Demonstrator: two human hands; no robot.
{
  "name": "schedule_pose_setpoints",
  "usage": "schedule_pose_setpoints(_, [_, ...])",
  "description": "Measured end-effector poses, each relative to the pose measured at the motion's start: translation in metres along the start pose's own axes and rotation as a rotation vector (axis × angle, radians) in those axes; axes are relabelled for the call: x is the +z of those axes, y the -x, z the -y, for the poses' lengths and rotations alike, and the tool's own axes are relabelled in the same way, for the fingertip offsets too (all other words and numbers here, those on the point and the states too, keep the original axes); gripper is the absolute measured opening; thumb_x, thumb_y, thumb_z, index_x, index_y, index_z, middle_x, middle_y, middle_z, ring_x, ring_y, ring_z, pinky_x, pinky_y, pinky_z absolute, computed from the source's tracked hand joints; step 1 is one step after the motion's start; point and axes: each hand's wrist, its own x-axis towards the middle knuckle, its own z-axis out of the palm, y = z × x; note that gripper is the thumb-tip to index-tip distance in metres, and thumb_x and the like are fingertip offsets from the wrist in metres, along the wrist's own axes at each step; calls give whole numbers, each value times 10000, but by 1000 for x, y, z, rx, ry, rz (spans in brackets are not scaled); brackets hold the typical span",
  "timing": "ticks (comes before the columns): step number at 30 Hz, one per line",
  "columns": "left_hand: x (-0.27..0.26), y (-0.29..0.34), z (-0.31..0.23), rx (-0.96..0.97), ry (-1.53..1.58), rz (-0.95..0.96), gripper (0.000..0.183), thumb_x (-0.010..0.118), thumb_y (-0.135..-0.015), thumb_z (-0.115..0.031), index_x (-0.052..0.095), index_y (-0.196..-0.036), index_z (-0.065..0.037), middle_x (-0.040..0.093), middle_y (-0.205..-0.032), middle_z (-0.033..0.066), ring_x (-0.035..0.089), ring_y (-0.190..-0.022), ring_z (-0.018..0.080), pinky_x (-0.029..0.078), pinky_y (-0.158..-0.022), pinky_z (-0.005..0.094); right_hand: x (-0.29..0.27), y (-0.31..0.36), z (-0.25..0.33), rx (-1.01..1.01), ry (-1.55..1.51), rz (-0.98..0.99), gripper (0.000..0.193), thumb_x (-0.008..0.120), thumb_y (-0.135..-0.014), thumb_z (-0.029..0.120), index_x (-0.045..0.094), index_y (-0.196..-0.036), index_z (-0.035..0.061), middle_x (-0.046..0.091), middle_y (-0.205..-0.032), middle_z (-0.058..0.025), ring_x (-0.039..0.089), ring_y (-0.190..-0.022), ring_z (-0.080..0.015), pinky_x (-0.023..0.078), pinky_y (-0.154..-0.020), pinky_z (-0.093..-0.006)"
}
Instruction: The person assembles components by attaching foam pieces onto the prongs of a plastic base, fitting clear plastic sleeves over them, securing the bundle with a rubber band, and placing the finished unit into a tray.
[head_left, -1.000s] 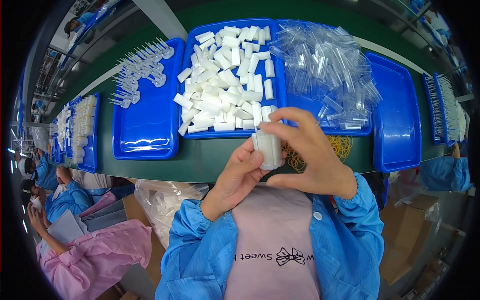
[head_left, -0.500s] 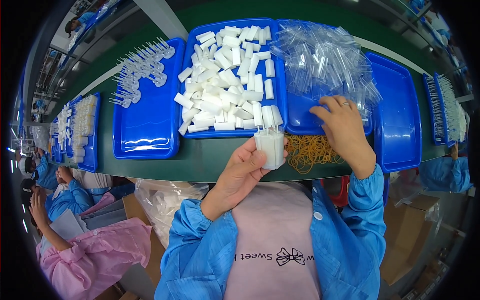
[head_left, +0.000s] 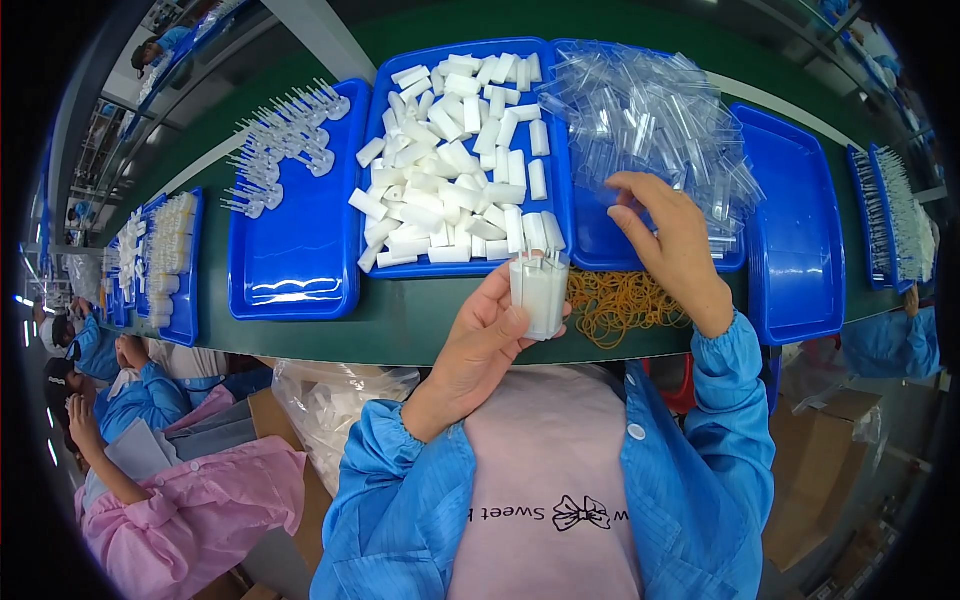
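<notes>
My left hand [head_left: 478,340] is closed around a bundle of white blocks in clear plastic sleeves [head_left: 538,298], held upright over the table's near edge. Thin white stems stick up from the bundle's top. Over the near part of a blue tray [head_left: 598,235], my right hand [head_left: 678,245] has its thumb and forefinger apart, with nothing visible between them. Beside its fingertips lies a heap of clear plastic sleeves [head_left: 645,125] in that tray. White foam-like blocks [head_left: 440,165] fill the blue tray beyond the bundle. Yellow-brown rubber bands [head_left: 625,308] lie below my right hand.
At left, a blue tray [head_left: 292,285] bears white pieces with thin prongs [head_left: 268,165]. A stack of blue trays [head_left: 800,240] stands at right. Further trays line both table ends. Co-workers sit at left, one in a pink sleeve [head_left: 215,490]. A clear bag [head_left: 335,400] hangs below the edge.
My right hand has shifted a little left, and its thumb and forefinger now show apart. My left hand and the bundle have stayed nearly still.
</notes>
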Motion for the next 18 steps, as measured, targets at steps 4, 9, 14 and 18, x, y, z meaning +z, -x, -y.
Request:
schedule_pose_setpoints(4, [3,1,1,102,-168,-102,633,722,-824,-293,416,-1314,-35,541,-1236,104,579,-1094,213,494,-904,326,-23,-4,22,78,-397,114,173,613,-829,75,642,-996,39,567,-813,-78,554,-748,-163,446,-648,-287])
schedule_pose_setpoints(9, [3,3,2,276,-349,-47,503,686,-837,-46,451,-1280,-13,557,-1211,102,548,-1106,160,447,-938,288,-34,3,54,-4,-592,19,151,654,-787,65,644,-927,11,575,-824,-75,562,-766,-158,458,-665,-285])
schedule_pose_setpoints(14, [3,5,5,443,-578,-89,467,718,-813,-54,523,-1233,6,539,-1223,103,545,-1088,165,437,-925,277,-36,0,65,-169,-467,-42,138,689,-769,66,632,-881,8,562,-774,-78,553,-663,-163,434,-569,-263])
schedule_pose_setpoints(18, [-1,7,3,555,-703,-104,476,745,-781,-52,552,-1215,-13,537,-1225,109,543,-1074,176,433,-905,278,-39,4,69,-142,-414,35,134,692,-777,76,632,-877,10,545,-744,-75,532,-609,-148,400,-519,-257])
